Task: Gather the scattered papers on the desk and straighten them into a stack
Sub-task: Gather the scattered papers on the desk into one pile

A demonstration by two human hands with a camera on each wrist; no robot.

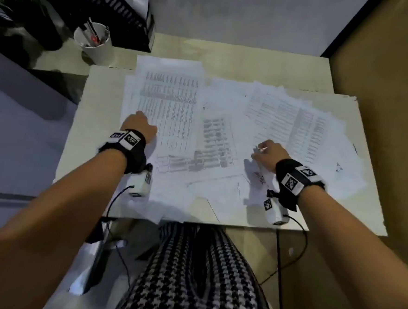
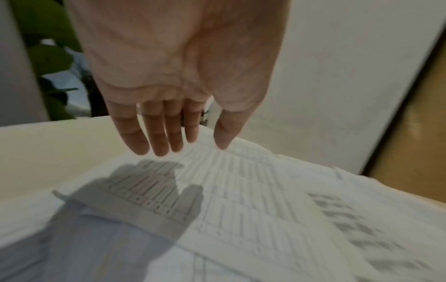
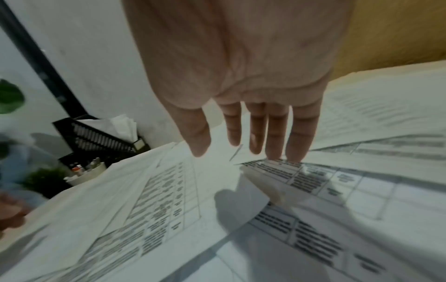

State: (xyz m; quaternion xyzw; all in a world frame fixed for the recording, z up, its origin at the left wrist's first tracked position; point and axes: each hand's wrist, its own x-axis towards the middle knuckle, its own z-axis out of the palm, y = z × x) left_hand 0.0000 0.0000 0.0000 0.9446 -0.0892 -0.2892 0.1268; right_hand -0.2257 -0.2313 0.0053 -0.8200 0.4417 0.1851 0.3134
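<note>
Several white printed papers (image 1: 214, 135) lie scattered and overlapping across the pale desk (image 1: 91, 132). My left hand (image 1: 140, 124) hovers over the left sheet of tables (image 2: 241, 190), fingers (image 2: 156, 137) straight and spread, holding nothing. My right hand (image 1: 267, 150) hangs over the right part of the spread, fingers (image 3: 275, 137) straight. Its outer fingertips reach down to the raised edge of a table-printed sheet (image 3: 313, 177); I cannot tell whether they touch it. Nothing is gripped in either hand.
A white cup of pens (image 1: 95, 43) stands at the desk's back left beside a black slotted file tray (image 1: 100, 4). A green plant (image 2: 48, 57) sits further left. A brown wall (image 1: 383, 94) borders the right side. Some sheets overhang the desk's front edge (image 1: 241, 225).
</note>
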